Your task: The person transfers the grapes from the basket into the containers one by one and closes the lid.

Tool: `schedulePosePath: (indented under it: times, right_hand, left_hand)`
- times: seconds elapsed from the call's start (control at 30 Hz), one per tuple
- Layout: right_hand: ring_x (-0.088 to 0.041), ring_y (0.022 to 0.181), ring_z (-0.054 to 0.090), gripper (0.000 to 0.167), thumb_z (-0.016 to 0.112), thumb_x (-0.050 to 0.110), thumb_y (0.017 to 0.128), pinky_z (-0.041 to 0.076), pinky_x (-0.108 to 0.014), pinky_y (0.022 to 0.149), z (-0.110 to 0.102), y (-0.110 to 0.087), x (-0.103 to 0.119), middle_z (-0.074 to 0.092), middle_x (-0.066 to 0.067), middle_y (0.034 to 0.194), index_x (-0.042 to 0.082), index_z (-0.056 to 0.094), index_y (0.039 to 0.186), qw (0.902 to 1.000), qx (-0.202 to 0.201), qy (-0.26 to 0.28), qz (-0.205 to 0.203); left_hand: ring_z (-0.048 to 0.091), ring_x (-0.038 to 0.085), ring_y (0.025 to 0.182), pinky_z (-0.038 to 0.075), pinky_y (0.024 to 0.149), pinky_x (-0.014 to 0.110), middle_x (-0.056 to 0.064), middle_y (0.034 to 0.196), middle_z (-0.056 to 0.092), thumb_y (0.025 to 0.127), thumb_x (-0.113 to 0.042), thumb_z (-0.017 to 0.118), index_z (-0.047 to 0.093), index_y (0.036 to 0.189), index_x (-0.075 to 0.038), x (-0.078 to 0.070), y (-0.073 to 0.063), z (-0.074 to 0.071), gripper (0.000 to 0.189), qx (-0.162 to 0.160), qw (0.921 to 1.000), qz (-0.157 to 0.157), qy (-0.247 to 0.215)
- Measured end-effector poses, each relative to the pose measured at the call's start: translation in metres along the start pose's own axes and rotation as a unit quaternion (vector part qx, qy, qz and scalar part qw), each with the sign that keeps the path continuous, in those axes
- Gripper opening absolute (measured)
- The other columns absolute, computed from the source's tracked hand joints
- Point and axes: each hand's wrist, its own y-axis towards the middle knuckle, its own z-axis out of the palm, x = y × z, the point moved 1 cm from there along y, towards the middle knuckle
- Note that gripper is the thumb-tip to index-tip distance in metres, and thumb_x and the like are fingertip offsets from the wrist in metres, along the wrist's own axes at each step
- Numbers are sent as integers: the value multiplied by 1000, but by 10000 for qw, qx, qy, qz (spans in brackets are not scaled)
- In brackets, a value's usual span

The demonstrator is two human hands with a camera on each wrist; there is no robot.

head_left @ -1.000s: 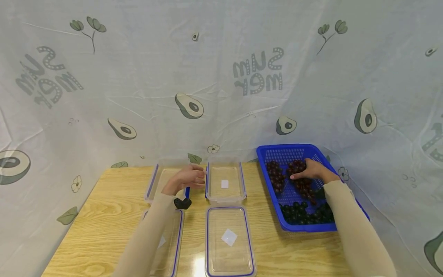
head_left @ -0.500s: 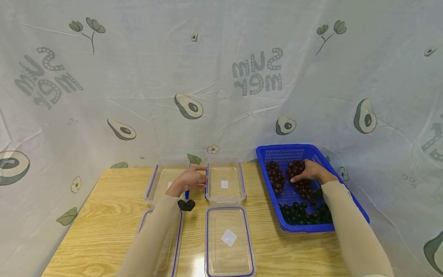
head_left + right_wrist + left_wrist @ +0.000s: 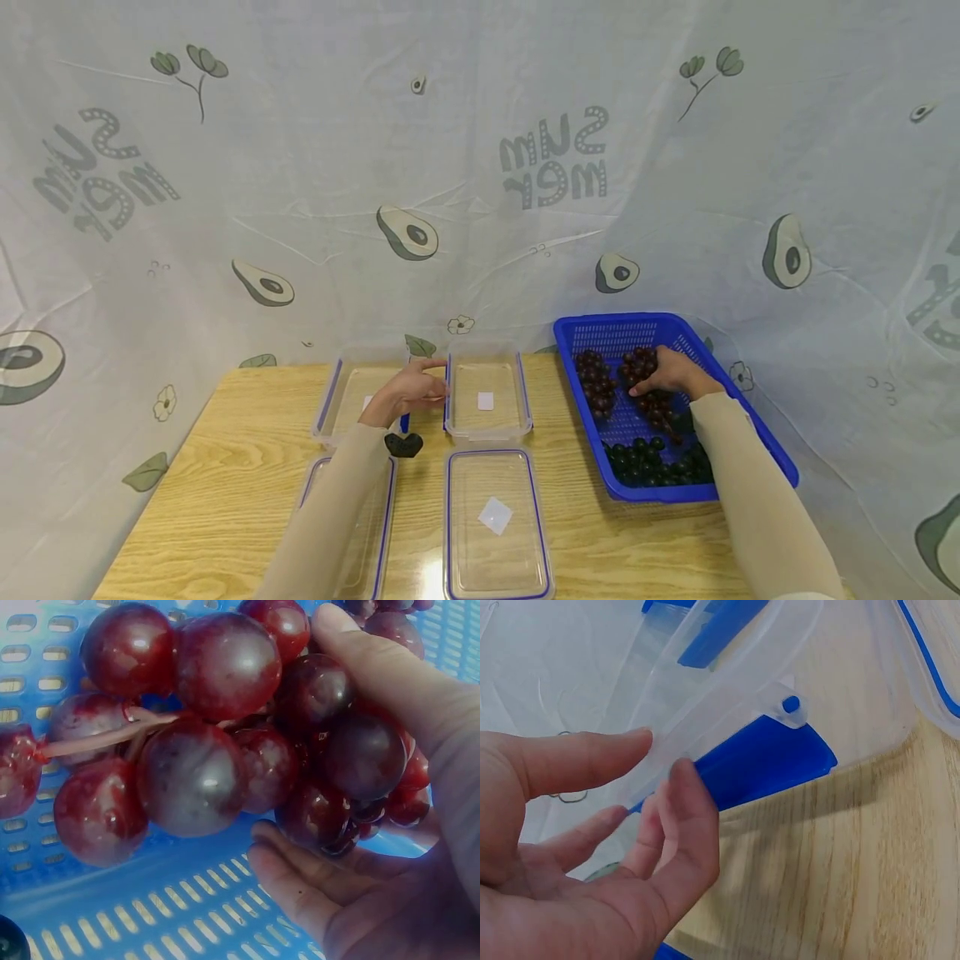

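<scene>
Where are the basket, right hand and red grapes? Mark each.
Basket [image 3: 663, 494], head view: near rim.
Right hand [image 3: 676, 374], head view: back of the hand.
Red grapes [image 3: 196, 776], right wrist view: a large middle grape.

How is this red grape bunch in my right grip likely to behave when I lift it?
The red grape bunch will probably sag or swing, since its grapes branch off a thin stem. Its glossy, smooth skins suggest it may slip in a loose hold. The part extending beyond the right grip could drag along the basket.
</scene>
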Motion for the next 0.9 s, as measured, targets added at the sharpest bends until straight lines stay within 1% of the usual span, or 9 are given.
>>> schedulePosePath:
  times: [0.07,0.17,0.27,0.43,0.53,0.6,0.73,0.9]
  right_hand:
    - [-66,148,20,123,85,39,88,31,-71,119,0,0,0,11,-49,161,-24,5,157,10000,0,9,18]
    - [-65,149,20,123,85,39,87,31,-71,120,1,3,-2,11,-48,162,-23,6,157,10000,-6,18,65]
    - [-65,148,22,123,86,39,87,32,-70,120,2,5,-3,13,-48,161,-24,7,157,9999,-18,9,103]
    - [-65,147,25,120,86,38,86,34,-70,118,3,6,-1,16,-49,160,-25,11,155,9999,-49,-15,155]
    - [-65,145,30,118,86,38,86,38,-69,116,4,5,0,21,-50,158,-27,14,154,9998,-76,-17,203]
    - [-63,142,37,115,87,38,86,42,-67,113,5,5,1,27,-50,155,-27,19,152,9997,-118,-22,227]
    - [-60,132,50,106,87,39,85,49,-65,107,6,5,2,42,-48,147,-27,32,146,9993,-244,-36,283]
    - [-58,128,54,98,86,37,86,50,-65,106,7,6,3,47,-47,144,-26,38,143,9989,-313,43,335]
  left_hand:
    - [60,19,94,49,109,54,11,111,56,98,11,57,32,164,-10,1,1,-1,74,45,10000,11,-78]
    - [60,20,98,54,99,44,12,125,51,98,11,58,31,165,-13,3,1,-2,77,110,9998,31,-131]
    - [59,20,97,54,94,40,13,130,48,99,11,58,29,166,-14,3,0,-3,77,158,9998,77,-130]
    - [59,19,92,53,96,41,12,126,51,99,10,56,29,166,-14,4,-1,-2,76,174,9997,121,-134]
    - [60,18,91,55,92,39,12,124,52,99,11,56,29,166,-12,5,-1,-2,76,190,9997,130,-106]
    - [60,19,91,56,89,36,13,123,53,98,12,56,30,165,-13,6,0,-2,76,187,9997,77,-133]
    - [60,19,89,56,85,33,12,121,55,97,13,56,33,164,-13,5,1,-3,76,171,9992,-95,-334]
    - [59,18,83,55,82,32,11,113,57,95,15,56,33,163,-10,2,1,-3,76,208,9982,-211,-519]
